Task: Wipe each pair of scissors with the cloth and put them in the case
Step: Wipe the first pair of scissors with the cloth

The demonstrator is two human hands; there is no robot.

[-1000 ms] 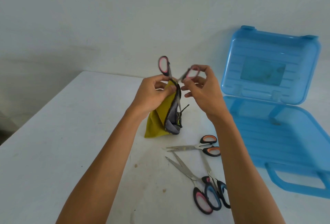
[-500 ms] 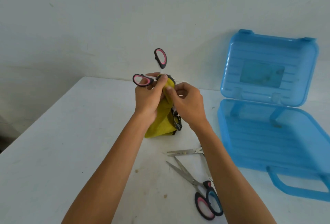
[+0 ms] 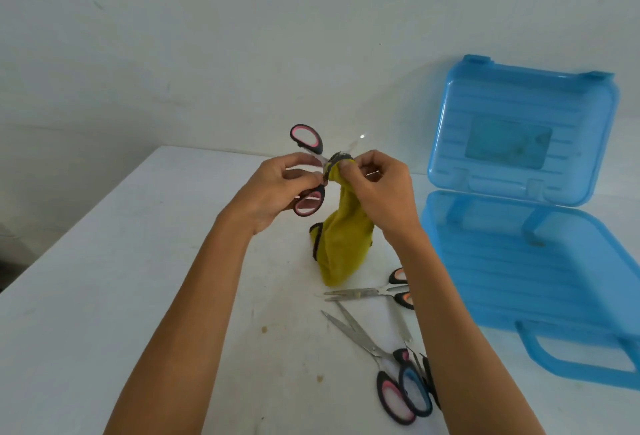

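My left hand (image 3: 273, 188) grips a pair of pink-handled scissors (image 3: 306, 138) near the pivot, handles spread apart and pointing left. My right hand (image 3: 379, 188) pinches the yellow cloth (image 3: 343, 247) around the blades; a blade tip glints above the cloth. The cloth hangs down to the white table (image 3: 121, 278). Several other scissors lie on the table by my right forearm: an orange-handled pair (image 3: 367, 292), and pink- and blue-handled pairs (image 3: 398, 389). The blue case (image 3: 540, 261) lies open at the right with nothing in it.
The case lid (image 3: 519, 129) stands upright against the white wall. The case handle (image 3: 581, 362) points toward me. The table's left edge runs diagonally at the left.
The scissors have turned so their handles point left in my left hand. My right hand has taken over the cloth and moved it along the blades.
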